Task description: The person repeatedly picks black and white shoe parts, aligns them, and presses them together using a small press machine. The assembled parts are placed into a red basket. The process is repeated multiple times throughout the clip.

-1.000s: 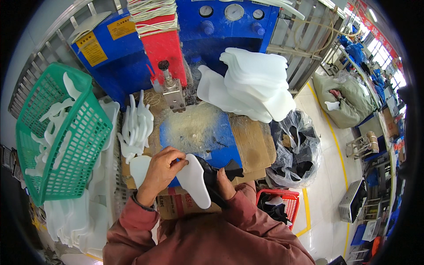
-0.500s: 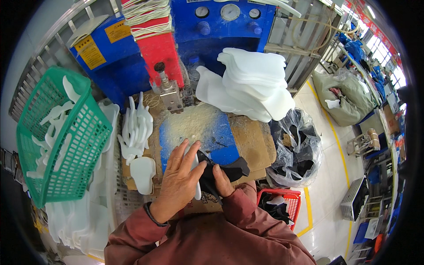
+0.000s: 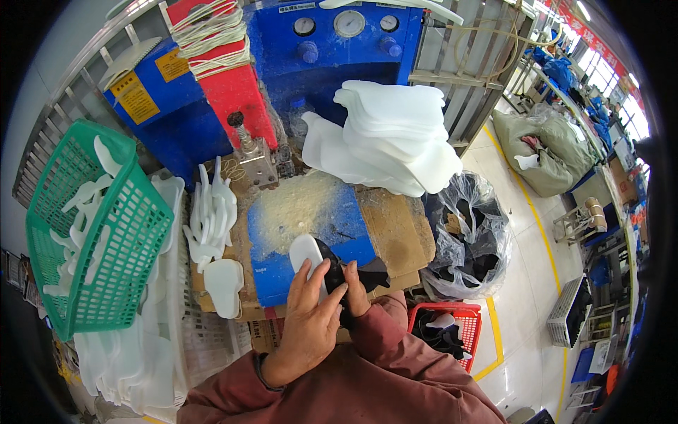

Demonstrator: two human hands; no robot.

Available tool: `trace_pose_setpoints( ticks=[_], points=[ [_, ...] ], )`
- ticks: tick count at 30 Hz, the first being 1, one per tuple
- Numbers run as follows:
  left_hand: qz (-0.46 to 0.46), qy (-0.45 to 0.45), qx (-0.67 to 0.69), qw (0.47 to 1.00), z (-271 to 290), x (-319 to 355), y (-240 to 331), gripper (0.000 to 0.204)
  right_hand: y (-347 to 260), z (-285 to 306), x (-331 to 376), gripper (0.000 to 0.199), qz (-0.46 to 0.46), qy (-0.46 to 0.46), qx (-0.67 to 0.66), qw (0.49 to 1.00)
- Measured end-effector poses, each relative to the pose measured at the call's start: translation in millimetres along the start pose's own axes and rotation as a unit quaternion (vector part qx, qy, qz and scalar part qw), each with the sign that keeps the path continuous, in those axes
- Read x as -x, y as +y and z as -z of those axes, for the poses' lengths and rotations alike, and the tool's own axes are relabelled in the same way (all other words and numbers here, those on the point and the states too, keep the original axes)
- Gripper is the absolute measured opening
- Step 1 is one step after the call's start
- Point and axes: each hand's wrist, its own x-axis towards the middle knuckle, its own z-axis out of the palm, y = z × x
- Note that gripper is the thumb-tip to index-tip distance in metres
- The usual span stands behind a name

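Both of my hands work together over the front edge of the work surface. My left hand has its fingers on a white, rounded foam-like pad, whose far end sticks out past the fingertips. Against the pad's right side lies a black fabric piece, bunched and partly hidden by the hands. My right hand pinches this fabric between thumb and fingers, close to the left thumb. Beyond the hands is a blue board dusted with pale crumbs. One loose white pad rests left of the board.
A stack of white pads stands at the back right, a smaller bunch at the left. A red post with a metal fitting rises behind. Around are a green basket, a clear bag and a red basket.
My left hand has shifted down the pad, leaving its white far end uncovered. The black fabric has drawn in closer to the hands, and the view has moved slightly.
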Motion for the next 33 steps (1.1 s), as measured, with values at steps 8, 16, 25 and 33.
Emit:
trace_pose_setpoints(
  ticks=[8, 16, 25, 33],
  points=[
    [-0.035, 0.025, -0.091, 0.995, -4, 5, 11, 0.033, -8, -4, 0, 0.076, 0.025, -0.002, 0.063, 0.998],
    [0.011, 0.0, 0.209, 0.978, -15, 5, 15, 0.03, -4, 5, -1, 0.09, -0.017, -0.034, -0.133, 0.99],
    [0.001, 0.127, -0.024, 0.992, -4, -14, -19, 0.044, -4, 1, 3, 0.094, -0.014, -0.04, -0.211, 0.977],
    [-0.023, 0.126, -0.064, 0.99, -28, -16, -30, 0.04, 18, 11, 0, 0.078, -0.035, 0.044, -0.15, 0.987]
  ],
)
